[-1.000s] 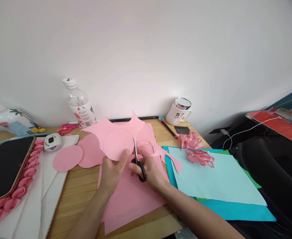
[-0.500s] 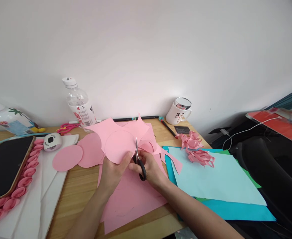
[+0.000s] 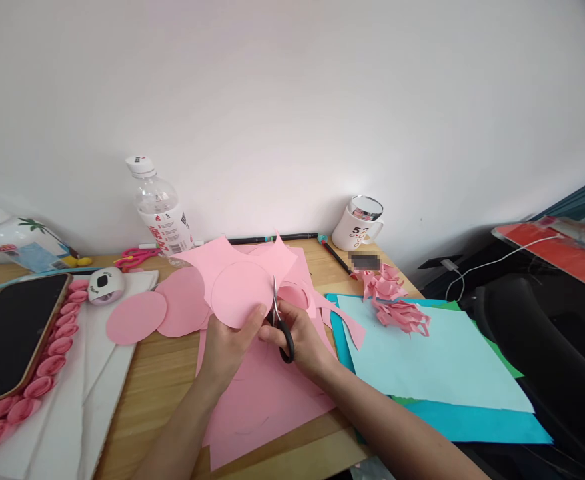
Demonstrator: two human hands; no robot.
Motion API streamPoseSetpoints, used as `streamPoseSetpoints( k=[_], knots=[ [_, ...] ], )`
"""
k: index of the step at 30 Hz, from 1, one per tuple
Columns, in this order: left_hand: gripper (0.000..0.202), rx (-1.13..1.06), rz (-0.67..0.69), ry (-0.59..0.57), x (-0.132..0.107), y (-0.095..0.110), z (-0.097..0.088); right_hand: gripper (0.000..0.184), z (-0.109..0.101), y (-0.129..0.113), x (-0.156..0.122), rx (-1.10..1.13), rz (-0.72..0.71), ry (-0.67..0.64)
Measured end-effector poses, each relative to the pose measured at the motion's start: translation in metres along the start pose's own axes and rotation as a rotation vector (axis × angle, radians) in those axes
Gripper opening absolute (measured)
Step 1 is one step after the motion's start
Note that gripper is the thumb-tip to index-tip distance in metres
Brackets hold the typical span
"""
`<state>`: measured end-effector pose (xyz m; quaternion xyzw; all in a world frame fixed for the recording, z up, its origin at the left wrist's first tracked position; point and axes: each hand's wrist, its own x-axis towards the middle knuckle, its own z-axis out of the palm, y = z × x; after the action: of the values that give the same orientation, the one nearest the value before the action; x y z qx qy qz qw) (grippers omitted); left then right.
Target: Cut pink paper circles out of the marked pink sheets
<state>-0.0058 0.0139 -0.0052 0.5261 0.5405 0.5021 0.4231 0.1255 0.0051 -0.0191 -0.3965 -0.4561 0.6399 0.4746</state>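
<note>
My left hand [image 3: 231,347] pinches a piece of pink paper [image 3: 240,293] by its near edge, thumb on top. A circle is outlined on that paper, and its far side runs out into jagged points. My right hand [image 3: 297,337] grips black-handled scissors [image 3: 286,341], whose blades point away from me at the circle's right edge. Under both hands lie larger pink sheets [image 3: 257,420]. Two cut pink discs [image 3: 136,318] overlap to the left, and a curved pink offcut [image 3: 345,325] lies to the right.
Light blue paper [image 3: 432,360] and crumpled pink strips [image 3: 402,317] lie on the right. At the back stand a bottle [image 3: 160,210] and a mug [image 3: 357,227]. Pink scissors [image 3: 140,257] rest near the bottle. On the left are a phone [image 3: 17,333], pink paper rolls [image 3: 50,365] and a white gadget [image 3: 105,285].
The pink paper in my left hand has shifted and tilted slightly, its far points moving a little. My hands and the scissors stay nearly in place.
</note>
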Motion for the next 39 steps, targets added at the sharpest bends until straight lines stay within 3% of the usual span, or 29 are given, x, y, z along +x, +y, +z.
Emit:
streamPoseSetpoints(
  k=[9, 25, 39],
  knots=[
    [0.028, -0.018, -0.012, -0.008, 0.0004, -0.0009, -0.0009, 0.039, 0.0014, -0.0040, -0.0004, -0.075, -0.023, 0.015],
    [0.028, -0.020, -0.007, 0.016, 0.0018, -0.0013, -0.0022, 0.032, -0.0006, -0.0026, -0.0014, -0.047, 0.012, -0.010],
    [0.025, -0.031, 0.022, 0.048, 0.0018, -0.0002, 0.0009, 0.037, 0.0042, 0.0024, -0.0007, -0.016, -0.006, -0.025]
  ],
)
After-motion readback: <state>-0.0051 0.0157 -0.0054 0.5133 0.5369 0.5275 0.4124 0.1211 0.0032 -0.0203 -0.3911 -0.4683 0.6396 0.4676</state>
